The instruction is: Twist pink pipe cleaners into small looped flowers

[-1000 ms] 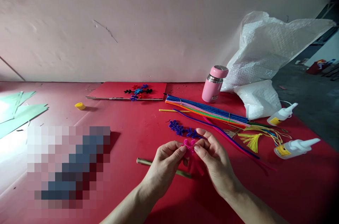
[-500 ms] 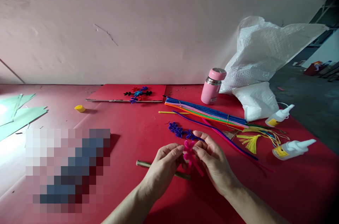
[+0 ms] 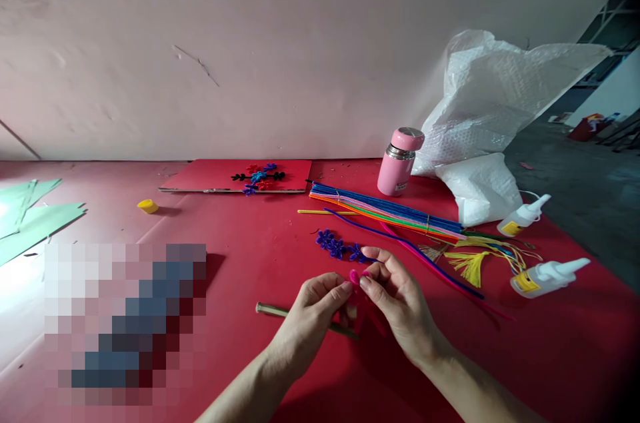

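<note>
Standing taller half a second ago, the loops of the pink fuzzy stem have turned or folded so that, in the head view, mostly small nubs show. Left hand and right hand both pinch it, thumbs closed against fingers, while one right finger sits raised and loose. It is held above the red counter, near a greenish stick and some purple flowers. Beyond lie bundled coloured stems, then a pink bottle, upright.
</note>
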Demonstrator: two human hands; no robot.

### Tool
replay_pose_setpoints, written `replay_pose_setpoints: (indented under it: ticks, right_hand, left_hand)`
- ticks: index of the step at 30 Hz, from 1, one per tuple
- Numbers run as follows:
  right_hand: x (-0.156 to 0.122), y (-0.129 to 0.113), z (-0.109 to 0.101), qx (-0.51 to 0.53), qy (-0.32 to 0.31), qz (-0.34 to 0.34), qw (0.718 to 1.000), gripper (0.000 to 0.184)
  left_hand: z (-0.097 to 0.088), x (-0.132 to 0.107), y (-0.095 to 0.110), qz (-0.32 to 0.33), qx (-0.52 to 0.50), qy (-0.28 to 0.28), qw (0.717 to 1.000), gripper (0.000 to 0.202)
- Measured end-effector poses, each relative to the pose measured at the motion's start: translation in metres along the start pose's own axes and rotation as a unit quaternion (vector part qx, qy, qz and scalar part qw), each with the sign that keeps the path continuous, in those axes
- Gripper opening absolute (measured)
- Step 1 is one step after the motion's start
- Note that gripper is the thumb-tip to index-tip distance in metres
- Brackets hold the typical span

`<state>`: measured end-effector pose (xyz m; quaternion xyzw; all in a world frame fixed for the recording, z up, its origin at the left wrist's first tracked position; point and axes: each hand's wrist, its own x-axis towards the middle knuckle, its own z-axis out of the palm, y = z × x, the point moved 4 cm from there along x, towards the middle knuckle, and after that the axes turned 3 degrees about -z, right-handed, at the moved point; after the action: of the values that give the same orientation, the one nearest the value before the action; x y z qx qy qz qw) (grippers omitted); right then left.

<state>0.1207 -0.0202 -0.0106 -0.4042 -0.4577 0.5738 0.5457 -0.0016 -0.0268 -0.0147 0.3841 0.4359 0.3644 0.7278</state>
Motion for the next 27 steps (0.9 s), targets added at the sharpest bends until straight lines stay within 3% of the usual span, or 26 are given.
replay_pose_setpoints:
  ticks: [6,12,22,27]
  right_hand:
    - [-0.002,-0.002,0.002,0.024,-0.001,0.004,1.000,0.032]
    - [0.000,0.001,0.000,0.077,-0.002,0.032,0.997,0.033]
    - [0.001,0.002,0.000,0.043,-0.010,0.007,0.999,0.030]
    - [-0.004,-0.004,0.001,-0.075,-0.039,-0.025,0.996,0.025]
  left_hand:
    - [0.001,0.001,-0.001,0.001,-0.055,-0.026,0.998,0.021]
    - [0.000,0.003,0.000,0.015,-0.020,-0.040,0.999,0.023]
    - [0.000,0.000,0.004,0.005,0.061,0.000,0.998,0.028]
    - [-0.009,0.004,0.006,0.047,0.042,0.080,0.995,0.029]
